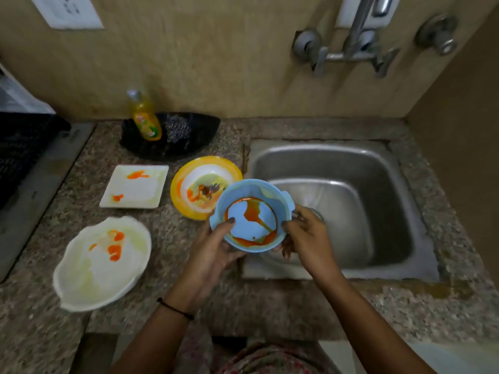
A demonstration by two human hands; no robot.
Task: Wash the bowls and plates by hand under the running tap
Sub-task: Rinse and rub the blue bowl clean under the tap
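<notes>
Fingers first: left hand (pixel 213 252) has its thumb hooked over the near-left rim of the blue bowl (pixel 251 188), tip pressed on the inside wall, with the other fingers curled underneath, mostly out of sight. Right hand (pixel 310 238) grips the opposite side, thumb on the right rim just below one of the bowl's little ear handles, fingertips (pixel 286 251) poking out under the base. So both hands are clamped on that one bowl. It's held up in the air right over the spot where the granite counter (pixel 189 287) meets the left edge of the steel sink (pixel 391 184), inside facing the camera. Pretty messy too, with a ring of orange-red sauce around the bottom and a streak across the middle.

Thin black thread (pixel 175 309) on the left wrist. Something shiny and steel sits in the sink just behind the right hand, can't tell what it is.

On the counter to the left: a yellow-rimmed bowl (pixel 186 184) just beside the blue one with scraps and sauce in it, a square white plate (pixel 140 190) with orange smears, and nearer, a white oval dish (pixel 89 279) with orange blobs. Behind them a black tray (pixel 199 130) holds a yellow dish soap bottle (pixel 145 120) and a steel scrubber (pixel 176 128). Tap (pixel 353 47) is on the wall above the sink.
</notes>
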